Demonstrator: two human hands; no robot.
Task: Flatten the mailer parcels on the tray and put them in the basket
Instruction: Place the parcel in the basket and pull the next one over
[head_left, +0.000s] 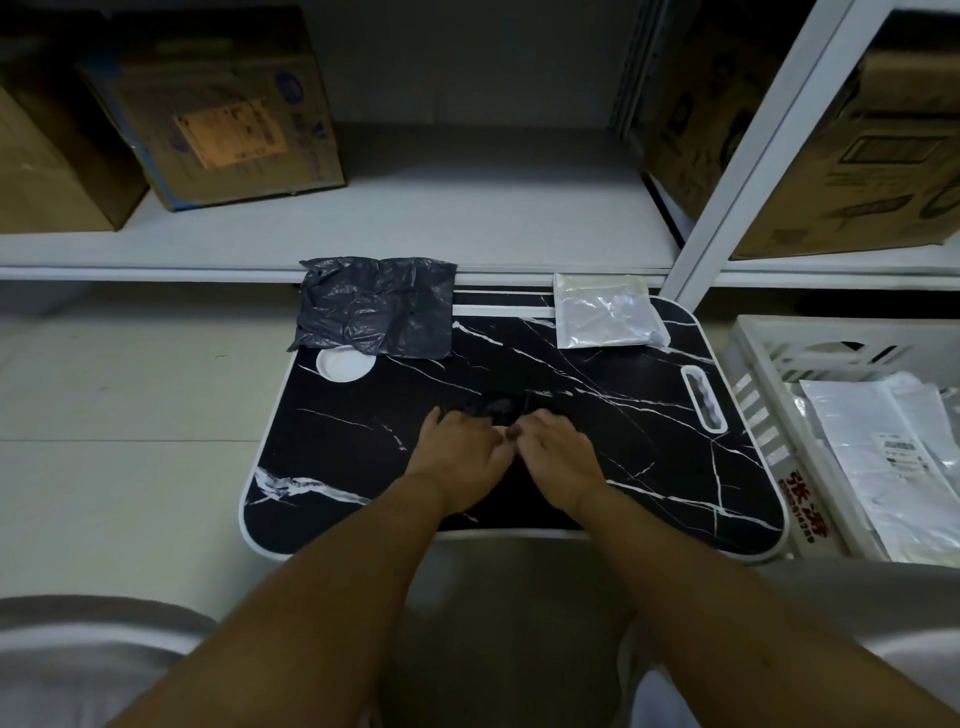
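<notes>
A black marble-patterned tray (649, 415) lies in front of me. On its middle sits a small black mailer parcel (493, 404), hard to tell from the dark surface. My left hand (460, 453) and my right hand (557, 451) rest side by side on its near part, fingers stretched forward and pressing down. A crumpled dark grey mailer (374, 306) lies at the tray's far left corner. At the far right corner lies a whitish translucent mailer (608, 312). The white slatted basket (763, 415) stands right of the tray and holds several flat white mailers (883, 457).
A low white shelf (467, 208) runs behind the tray, with cardboard boxes (208, 109) on its left and more boxes (857, 156) on the right beyond a white upright post (753, 156). The tray has a round white cup recess (340, 366) and a handle slot (704, 397).
</notes>
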